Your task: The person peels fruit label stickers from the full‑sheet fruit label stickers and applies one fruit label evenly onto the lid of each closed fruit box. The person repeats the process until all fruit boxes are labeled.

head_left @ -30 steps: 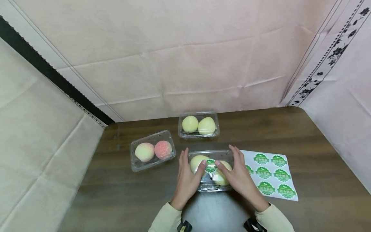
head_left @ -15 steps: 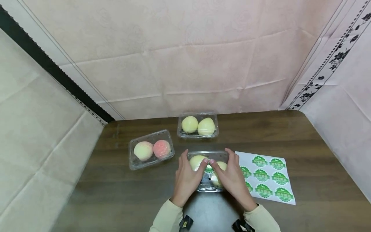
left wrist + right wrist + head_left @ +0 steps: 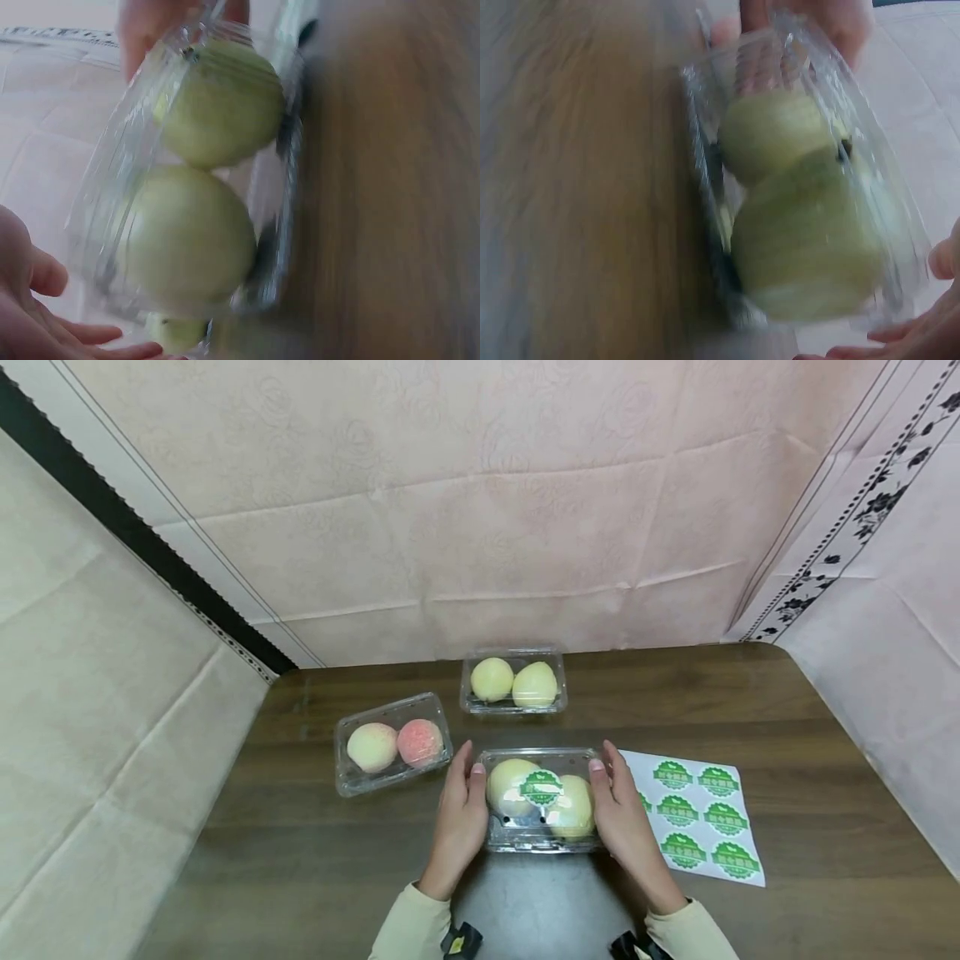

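The left hand (image 3: 461, 817) and right hand (image 3: 624, 814) point toward the back edge of the tabletop (image 3: 840, 777), beside a clear box (image 3: 525, 842). Both are loose, fingers nearly straight.

A pale cream left sleeve (image 3: 408, 925) and a matching right sleeve (image 3: 693, 932) are worn down to the wrists. A black left wrist unit (image 3: 470, 937), marked by a small yellowish patch (image 3: 456, 946), and a black right wrist unit (image 3: 624, 945) are also worn.
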Motion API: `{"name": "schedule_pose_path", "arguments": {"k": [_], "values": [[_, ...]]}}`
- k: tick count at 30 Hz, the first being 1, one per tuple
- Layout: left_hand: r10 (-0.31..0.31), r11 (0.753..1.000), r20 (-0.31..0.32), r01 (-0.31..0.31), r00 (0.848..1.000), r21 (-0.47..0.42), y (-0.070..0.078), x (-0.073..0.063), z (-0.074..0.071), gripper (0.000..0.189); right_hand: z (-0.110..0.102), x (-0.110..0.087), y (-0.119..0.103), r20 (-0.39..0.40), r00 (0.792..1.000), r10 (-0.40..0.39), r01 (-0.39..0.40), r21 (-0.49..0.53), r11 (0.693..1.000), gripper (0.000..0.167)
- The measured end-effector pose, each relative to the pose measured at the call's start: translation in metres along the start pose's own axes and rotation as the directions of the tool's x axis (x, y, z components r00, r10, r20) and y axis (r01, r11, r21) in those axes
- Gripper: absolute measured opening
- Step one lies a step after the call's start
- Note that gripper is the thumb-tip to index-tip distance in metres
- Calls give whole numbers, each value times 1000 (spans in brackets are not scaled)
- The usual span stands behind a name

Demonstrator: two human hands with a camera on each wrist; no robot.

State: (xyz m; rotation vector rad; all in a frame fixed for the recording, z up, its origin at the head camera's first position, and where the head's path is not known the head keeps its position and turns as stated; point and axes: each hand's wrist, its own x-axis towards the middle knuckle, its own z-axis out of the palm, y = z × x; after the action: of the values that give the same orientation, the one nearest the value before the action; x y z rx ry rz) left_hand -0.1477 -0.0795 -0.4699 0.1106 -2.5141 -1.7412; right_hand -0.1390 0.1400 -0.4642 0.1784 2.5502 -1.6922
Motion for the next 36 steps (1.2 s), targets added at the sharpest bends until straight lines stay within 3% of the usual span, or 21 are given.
{"name": "schedule_pose_path", "arguments": {"k": [3,5,6,8,10,11,13,15,16,17,19,21,22,26,29,31,33,36], "values": [[74,994,27,-76,997,83,0,-7,-11,52,-4,-6,5,-18,997,-72,71,-56,996,68],[150,972,71,-160,986,171,-1,-12,-19,56,-6,-11,8,-19,987,-161,157,-127,979,66],[197,951,98,-214,976,222,-1,-15,-22,59,-6,-13,9,-10,978,-206,202,-169,965,65],[302,885,165,-341,939,318,-3,-20,-28,65,-6,-19,12,18,953,-304,297,-265,917,66],[396,784,253,-469,882,407,-4,-25,-34,76,-7,-26,15,61,921,-385,379,-369,849,69],[436,716,302,-530,848,454,-4,-27,-36,81,-8,-30,16,89,902,-423,419,-420,805,71],[496,553,403,-638,769,535,-6,-31,-39,91,-8,-39,17,153,866,-476,481,-515,710,76],[508,381,499,-702,703,601,-6,-35,-40,104,-7,-46,17,222,828,-514,534,-592,604,82],[502,299,538,-719,677,627,-6,-37,-39,109,-7,-49,16,257,810,-527,556,-621,552,85],[491,232,568,-728,660,645,-5,-39,-37,113,-6,-51,15,287,794,-537,573,-649,501,88],[459,148,613,-736,643,661,-3,-42,-31,119,-3,-53,13,329,768,-549,594,-686,420,92],[434,107,639,-740,636,664,1,-43,-24,124,-1,-52,11,348,748,-565,603,-712,360,94],[423,101,646,-742,635,662,3,-43,-20,126,1,-52,10,356,742,-569,606,-719,340,93],[414,88,660,-749,627,657,8,-41,-8,128,7,-45,6,360,717,-596,618,-724,305,90],[417,72,652,-738,633,671,10,-36,-2,129,9,-38,3,358,718,-598,622,-715,319,90],[413,64,643,-725,645,686,11,-31,0,130,10,-32,1,357,738,-573,612,-713,343,91],[410,69,632,-714,657,697,12,-25,1,132,10,-26,-1,356,765,-536,593,-715,370,92],[405,103,617,-704,675,702,12,-16,3,134,8,-18,-4,347,801,-488,559,-726,401,92]]}}
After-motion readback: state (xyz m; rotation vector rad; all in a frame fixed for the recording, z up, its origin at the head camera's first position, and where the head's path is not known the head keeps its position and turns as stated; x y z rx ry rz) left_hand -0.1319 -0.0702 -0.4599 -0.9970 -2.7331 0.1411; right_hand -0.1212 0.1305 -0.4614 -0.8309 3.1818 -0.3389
